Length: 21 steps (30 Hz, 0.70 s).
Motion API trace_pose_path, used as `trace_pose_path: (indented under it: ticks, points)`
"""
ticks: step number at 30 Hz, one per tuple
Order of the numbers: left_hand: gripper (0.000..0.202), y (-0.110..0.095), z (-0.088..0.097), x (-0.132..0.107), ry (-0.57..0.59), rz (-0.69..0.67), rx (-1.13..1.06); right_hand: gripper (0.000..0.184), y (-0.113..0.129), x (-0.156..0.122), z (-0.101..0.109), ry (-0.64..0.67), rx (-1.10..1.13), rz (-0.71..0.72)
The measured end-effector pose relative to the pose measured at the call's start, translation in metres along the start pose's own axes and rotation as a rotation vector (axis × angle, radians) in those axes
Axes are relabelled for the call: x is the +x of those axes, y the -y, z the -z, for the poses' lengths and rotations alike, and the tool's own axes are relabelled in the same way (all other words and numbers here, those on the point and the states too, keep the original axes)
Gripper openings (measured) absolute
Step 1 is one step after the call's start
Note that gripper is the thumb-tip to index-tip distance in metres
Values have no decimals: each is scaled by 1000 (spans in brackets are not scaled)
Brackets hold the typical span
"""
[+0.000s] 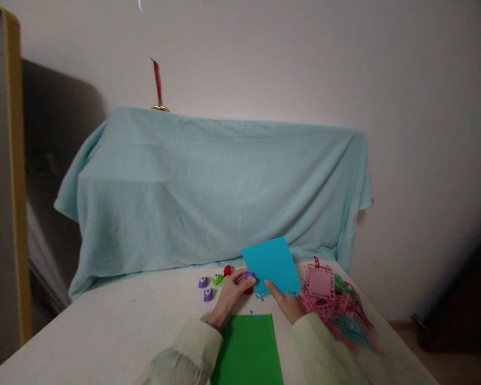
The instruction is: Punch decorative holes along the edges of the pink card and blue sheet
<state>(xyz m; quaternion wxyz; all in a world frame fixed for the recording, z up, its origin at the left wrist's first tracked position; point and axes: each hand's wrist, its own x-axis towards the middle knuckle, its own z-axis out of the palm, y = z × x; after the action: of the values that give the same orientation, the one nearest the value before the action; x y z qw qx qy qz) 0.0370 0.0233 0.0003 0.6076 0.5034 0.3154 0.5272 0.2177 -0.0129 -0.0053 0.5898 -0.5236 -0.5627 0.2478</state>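
Note:
My right hand (pixel 285 305) pinches the lower edge of a blue paper sheet (pixel 271 264), held tilted above the white table (pixel 116 331). Small cut-outs run along that lower edge. My left hand (pixel 233 294) is closed around a small purple craft punch (pixel 250 277) set against the sheet's bottom left corner, with a red piece just below it. A green paper sheet (pixel 248 350) lies flat on the table between my forearms.
Small purple (pixel 203 282), green (pixel 217 279) and red (pixel 227 270) punches sit left of my hands. A pile of punched pink, green and blue paper (pixel 332 302) lies at the right. A light blue cloth (pixel 220 187) covers something bulky behind the table.

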Motion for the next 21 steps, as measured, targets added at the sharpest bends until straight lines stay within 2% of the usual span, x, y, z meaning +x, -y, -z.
trace_pose_path:
  ticks: [3, 7, 11, 16, 21]
  points:
    - [46, 4, 2, 3, -19, 13, -53, 52, 2, -1, 0, 36, 28, -11]
    - [44, 3, 2, 3, -75, 53, -86, 48, 5, -2, 1, 101, 82, -123]
    - [46, 0, 1, 1, -45, 112, -129, 51, 4, -3, 1, 141, 150, -173]
    - [45, 1, -2, 0, -8, 106, -170, 55, 1, -3, 1, 132, 141, -234]
    - [45, 3, -3, 0, -18, 111, -166, 55, 2, -3, 1, 129, 159, -214]
